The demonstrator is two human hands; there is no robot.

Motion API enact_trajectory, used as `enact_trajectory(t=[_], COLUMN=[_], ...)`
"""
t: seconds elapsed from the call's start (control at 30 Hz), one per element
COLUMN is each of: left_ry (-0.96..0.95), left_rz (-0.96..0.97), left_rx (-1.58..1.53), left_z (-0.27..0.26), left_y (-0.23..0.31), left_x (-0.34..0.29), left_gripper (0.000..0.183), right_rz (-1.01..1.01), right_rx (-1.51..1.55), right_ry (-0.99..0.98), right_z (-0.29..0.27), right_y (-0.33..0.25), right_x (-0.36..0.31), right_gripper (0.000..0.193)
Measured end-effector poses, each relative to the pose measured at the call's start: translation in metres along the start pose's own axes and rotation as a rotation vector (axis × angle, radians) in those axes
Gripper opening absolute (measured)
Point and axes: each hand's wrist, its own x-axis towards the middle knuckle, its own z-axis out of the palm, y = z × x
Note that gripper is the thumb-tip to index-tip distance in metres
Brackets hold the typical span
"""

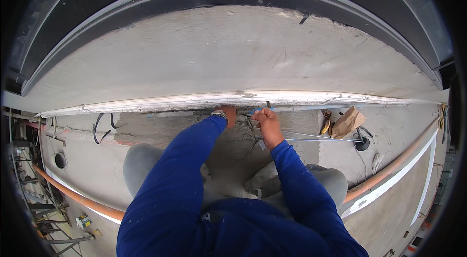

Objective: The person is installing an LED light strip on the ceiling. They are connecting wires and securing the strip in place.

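Observation:
My left hand (227, 116), with a watch (219, 113) on its wrist, reaches up against the white ridged trim strip (194, 102) at the base of the grey wall. Its fingers are hidden there. Just right of it my right hand (268, 126) is closed, thumb and fingers pinched; what they hold is too small to make out. A small blue piece (255, 110) shows beside those fingertips. Thin dark wires (250, 128) hang between the hands. Pale thin cables (316, 139) stretch from near my right wrist to a round black fitting (361, 144).
A brown paper bag (348, 122) and a yellow-and-black tool (326, 123) lie at the right. Black cable loops (98, 129) stick out at the left, above a round hole (60, 160). Orange pipes (80, 196) border the concrete ledge; scaffold parts (48, 223) stand lower left.

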Motion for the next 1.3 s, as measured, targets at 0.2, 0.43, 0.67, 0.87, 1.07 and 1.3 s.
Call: enact_trajectory(t=[0.2,0.43,0.67,0.87,1.07,1.3], left_ry=[-0.279,0.154,0.366,0.349,0.334,0.298], left_rz=[0.116,0.278,0.31,0.303,0.31,0.329], left_rx=[0.249,-0.107,-0.322,-0.328,-0.387,-0.383], left_z=[-0.082,-0.179,-0.194,-0.194,-0.2,-0.201], left_y=[-0.017,-0.013,-0.025,-0.052,-0.052,-0.048], left_x=[-0.055,-0.206,-0.304,-0.299,-0.308,-0.309], left_gripper=[0.075,0.068,0.057,0.054,0.054,0.053], right_rz=[0.033,0.034,0.006,0.015,0.032,0.038], right_rx=[0.064,0.085,0.116,0.115,0.113,0.109], right_ry=[-0.008,-0.005,-0.007,0.016,0.038,0.08], right_z=[0.0,-0.005,-0.018,-0.005,-0.004,-0.002], right_y=[-0.02,-0.019,-0.014,-0.025,-0.032,-0.038], right_x=[-0.008,-0.022,-0.018,-0.02,-0.022,-0.028], right_gripper=[0.022,0.019,0.014,0.012,0.017,0.023])
